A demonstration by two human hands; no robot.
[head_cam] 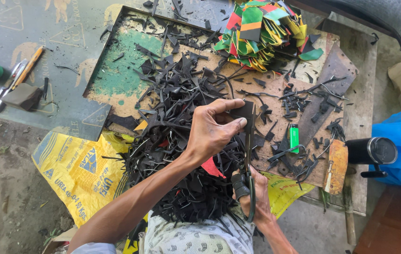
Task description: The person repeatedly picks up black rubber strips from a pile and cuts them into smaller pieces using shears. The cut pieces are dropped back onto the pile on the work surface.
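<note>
Left hand (212, 129) pinching a small black piece (244, 110) between thumb and fingers (224, 106), held flat and upright above the desk (299, 94), right beside the shears (249, 155), likely so the edge meets the blades squarely. Right hand (252, 193) clenched around the shears' handles near the body, blades pointing away and running up alongside the piece, seemingly touching its right edge; blades nearly closed, exact gap hard to tell.

Beneath both hands, a thick heap of black scraps (177, 141), spilling over the near edge of the desk onto a yellow sack (78, 171), seemingly there to catch offcuts. Far and right of centre, a pile of green, yellow, red and black pieces (261, 28), well apart from the black heap. Right of the shears, a green lighter (294, 138) lying among loose trimmings. Further right, off the desk's edge, a black flask (372, 150) against blue sheeting. Far left, on a dark printed mat (36, 37), a block, pencil and metal tools, out of reach of the cutting.
</note>
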